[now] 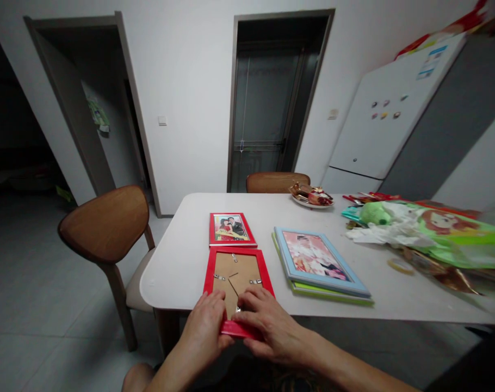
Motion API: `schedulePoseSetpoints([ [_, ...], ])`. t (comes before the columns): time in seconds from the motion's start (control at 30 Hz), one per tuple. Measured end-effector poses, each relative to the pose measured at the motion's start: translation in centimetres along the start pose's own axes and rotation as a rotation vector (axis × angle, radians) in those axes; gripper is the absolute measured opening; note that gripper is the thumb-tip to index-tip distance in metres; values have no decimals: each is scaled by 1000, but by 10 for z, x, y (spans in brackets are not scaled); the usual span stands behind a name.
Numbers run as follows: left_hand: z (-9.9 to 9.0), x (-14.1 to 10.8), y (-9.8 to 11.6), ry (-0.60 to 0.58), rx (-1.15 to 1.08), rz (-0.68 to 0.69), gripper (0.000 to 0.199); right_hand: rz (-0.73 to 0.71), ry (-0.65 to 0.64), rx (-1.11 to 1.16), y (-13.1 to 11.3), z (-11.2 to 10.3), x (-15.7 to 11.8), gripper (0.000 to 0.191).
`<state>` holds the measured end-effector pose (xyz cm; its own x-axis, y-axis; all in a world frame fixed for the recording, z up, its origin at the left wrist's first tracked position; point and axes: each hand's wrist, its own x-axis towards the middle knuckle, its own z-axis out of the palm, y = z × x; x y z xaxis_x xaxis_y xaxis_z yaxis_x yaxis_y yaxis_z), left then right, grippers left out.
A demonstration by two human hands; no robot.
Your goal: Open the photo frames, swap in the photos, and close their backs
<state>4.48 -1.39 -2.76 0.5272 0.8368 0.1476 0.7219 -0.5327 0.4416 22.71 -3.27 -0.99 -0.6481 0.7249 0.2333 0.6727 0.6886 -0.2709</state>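
Observation:
A red picture frame (266,275) lies face down at the table's near edge, its brown backing board (231,269) and metal clips (255,281) showing. My left hand (206,321) grips its lower left corner, thumb under the rim. At the lower right, my right hand (266,321) is closed around the edge, its fingers over the bottom clip, which they partly hide. Just beyond stands out a second red picture frame (232,228), lying face up with a photo of two people. To the right, a light blue picture frame (316,261) rests on a green picture frame (333,296).
On the white table (178,261), a plate (313,204) of small items sits at the back. Plastic packaging (447,228), a roll of tape (400,266) and crumpled tissue (394,231) crowd the right. Wooden chairs stand at the left (109,223) and behind (278,182).

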Motion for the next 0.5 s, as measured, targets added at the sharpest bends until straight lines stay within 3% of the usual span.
schedulePoseSetpoints([
  [0.1, -5, 0, 3, -11, 13, -13, 26, 29, 43, 47, 0, 3, -2, 26],
  [0.23, -1, 0, 15, -43, 65, -11, 44, 83, 161, 184, 5, 11, -6, 34],
  [0.4, 12, 1, 22, -54, 53, 54, 51, 475, 555, 405, 28, 12, -13, 35],
  [0.5, 2, 1, 23, 14, -28, 84, 46, 707, 748, 647, 34, 7, -17, 38],
])
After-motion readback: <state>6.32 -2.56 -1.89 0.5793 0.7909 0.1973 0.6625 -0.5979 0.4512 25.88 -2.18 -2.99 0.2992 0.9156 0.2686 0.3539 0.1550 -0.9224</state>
